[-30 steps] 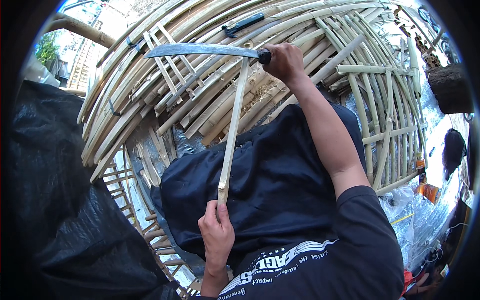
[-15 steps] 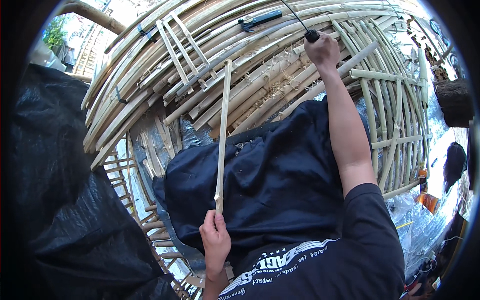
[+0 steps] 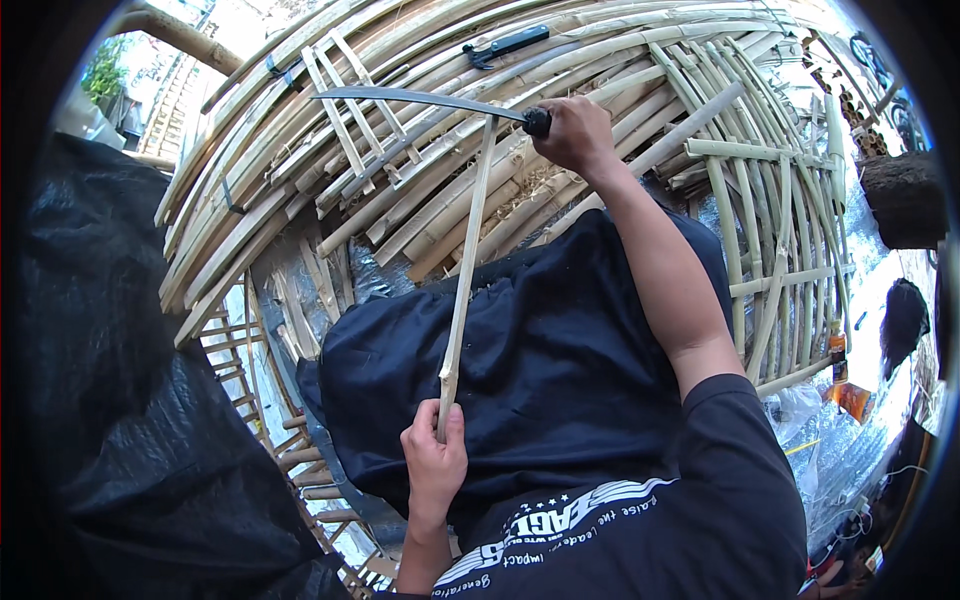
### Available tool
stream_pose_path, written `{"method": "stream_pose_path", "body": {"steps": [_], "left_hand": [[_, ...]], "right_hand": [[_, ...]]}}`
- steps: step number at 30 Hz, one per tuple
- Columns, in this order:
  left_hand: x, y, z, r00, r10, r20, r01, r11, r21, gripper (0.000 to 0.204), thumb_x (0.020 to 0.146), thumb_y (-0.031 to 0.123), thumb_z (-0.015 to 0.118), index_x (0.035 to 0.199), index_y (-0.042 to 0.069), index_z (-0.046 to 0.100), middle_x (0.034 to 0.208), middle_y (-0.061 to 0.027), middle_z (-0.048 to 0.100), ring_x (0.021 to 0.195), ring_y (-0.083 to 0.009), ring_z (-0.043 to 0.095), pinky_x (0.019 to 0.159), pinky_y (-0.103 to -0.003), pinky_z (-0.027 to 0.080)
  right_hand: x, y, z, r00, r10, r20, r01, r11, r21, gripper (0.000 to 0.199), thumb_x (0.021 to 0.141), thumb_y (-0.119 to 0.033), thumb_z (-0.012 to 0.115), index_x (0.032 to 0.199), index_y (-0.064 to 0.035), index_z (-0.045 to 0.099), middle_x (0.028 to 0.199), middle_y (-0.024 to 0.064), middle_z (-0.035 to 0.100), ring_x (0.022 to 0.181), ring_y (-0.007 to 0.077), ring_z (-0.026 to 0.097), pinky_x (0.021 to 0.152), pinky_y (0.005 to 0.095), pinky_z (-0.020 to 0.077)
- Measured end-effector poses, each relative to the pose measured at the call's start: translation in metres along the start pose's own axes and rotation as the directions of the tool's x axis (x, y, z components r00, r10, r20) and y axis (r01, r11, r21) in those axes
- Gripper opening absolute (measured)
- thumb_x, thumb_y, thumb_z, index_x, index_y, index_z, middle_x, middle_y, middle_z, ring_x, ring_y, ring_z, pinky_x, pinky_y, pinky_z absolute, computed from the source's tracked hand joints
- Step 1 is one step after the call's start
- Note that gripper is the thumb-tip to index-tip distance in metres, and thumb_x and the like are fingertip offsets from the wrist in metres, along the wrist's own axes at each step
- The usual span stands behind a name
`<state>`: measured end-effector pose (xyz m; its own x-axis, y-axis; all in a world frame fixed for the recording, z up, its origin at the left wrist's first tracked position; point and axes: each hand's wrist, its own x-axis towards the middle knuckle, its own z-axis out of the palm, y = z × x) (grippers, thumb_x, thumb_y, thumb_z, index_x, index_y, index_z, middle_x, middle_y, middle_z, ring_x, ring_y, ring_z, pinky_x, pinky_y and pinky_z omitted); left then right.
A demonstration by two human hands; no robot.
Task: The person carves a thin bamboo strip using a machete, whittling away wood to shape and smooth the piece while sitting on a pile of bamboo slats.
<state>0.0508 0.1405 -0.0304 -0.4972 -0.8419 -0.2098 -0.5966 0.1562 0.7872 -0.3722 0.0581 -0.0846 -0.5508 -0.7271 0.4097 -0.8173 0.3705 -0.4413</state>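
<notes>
My left hand (image 3: pixel 434 456) is closed round the lower end of a thin bamboo strip (image 3: pixel 466 272), which slants up and away over the dark cloth on my lap (image 3: pixel 560 350). In my right hand (image 3: pixel 578 135) is the black handle of a machete (image 3: pixel 420 95). Its long, slightly curved blade points left and crosses at the far tip of the strip; whether the two touch I cannot tell. Beyond the blade, a dark-handled tool with a hooked end (image 3: pixel 506 46) lies on the bamboo pile.
Split bamboo poles (image 3: pixel 440 225) are heaped in front of me, with pale shavings (image 3: pixel 535 185) among them. A bamboo lattice (image 3: pixel 775 220) stands at the right. Black sheeting (image 3: pixel 110 380) covers the left side, beside a ladder-like bamboo frame (image 3: pixel 232 372). A small bottle (image 3: pixel 838 352) is at far right.
My right hand has come down and left, swinging the machete blade from pointing up and away to lying across the strip's far end. The strip now leans more to the right.
</notes>
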Motion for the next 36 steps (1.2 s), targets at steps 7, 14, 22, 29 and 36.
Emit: {"method": "stream_pose_path", "body": {"steps": [7,14,22,29,36], "left_hand": [[-0.014,-0.003,-0.006,0.998,0.061,0.027,-0.060,0.998,-0.014,0.027,0.101,0.020,0.064,0.085,-0.001,0.055,0.054,-0.0043,0.045,0.049,-0.0101,0.042,0.047,-0.031,0.035],[0.006,0.003,0.007,0.998,0.060,0.016,-0.058,0.992,-0.108,0.033,0.105,0.023,0.055,0.084,-0.002,0.054,0.058,-0.0031,0.050,0.050,-0.0093,0.045,0.049,-0.030,0.036],[0.027,-0.003,0.027,0.960,-0.006,0.279,0.155,0.844,-0.514,0.038,0.109,0.034,0.047,0.084,0.006,0.056,0.061,0.0032,0.053,0.050,-0.0011,0.042,0.048,-0.019,0.033],[0.042,0.012,0.031,0.947,0.023,0.321,0.207,0.720,-0.663,0.044,0.110,0.040,0.044,0.084,0.006,0.054,0.062,-0.0008,0.055,0.043,-0.0010,0.040,0.038,-0.018,0.031],[0.092,-0.013,0.045,0.860,-0.083,0.503,0.496,0.367,-0.787,0.052,0.109,0.051,0.036,0.084,0.008,0.048,0.063,0.0000,0.047,0.039,-0.0040,0.035,0.033,-0.017,0.029]], "right_hand": [[0.014,0.026,-0.006,0.949,0.316,0.005,-0.315,0.946,-0.078,0.028,0.080,-0.033,0.065,0.095,-0.0120,0.077,0.093,0.0194,0.074,0.091,0.0392,0.071,0.083,0.0480,0.0571],[0.018,0.026,-0.004,0.945,0.326,0.010,-0.323,0.930,0.174,0.041,0.082,-0.044,0.071,0.093,-0.0047,0.076,0.092,0.0202,0.074,0.091,0.0394,0.071,0.083,0.0478,0.0559],[0.006,0.016,-0.012,0.980,0.198,0.012,-0.197,0.969,0.148,0.042,0.085,-0.044,0.076,0.081,-0.0023,0.074,0.071,0.0157,0.071,0.067,0.0317,0.070,0.065,0.0421,0.0525],[0.003,0.008,-0.015,0.965,0.258,-0.054,-0.241,0.947,0.212,0.047,0.084,-0.047,0.076,0.079,-0.0001,0.073,0.073,0.0171,0.071,0.070,0.0329,0.069,0.070,0.0433,0.0517],[0.007,0.007,-0.022,0.955,0.296,-0.033,-0.281,0.931,0.233,0.038,0.083,-0.043,0.076,0.082,-0.0047,0.076,0.075,0.0166,0.073,0.074,0.0356,0.071,0.073,0.0442,0.0541]]}}
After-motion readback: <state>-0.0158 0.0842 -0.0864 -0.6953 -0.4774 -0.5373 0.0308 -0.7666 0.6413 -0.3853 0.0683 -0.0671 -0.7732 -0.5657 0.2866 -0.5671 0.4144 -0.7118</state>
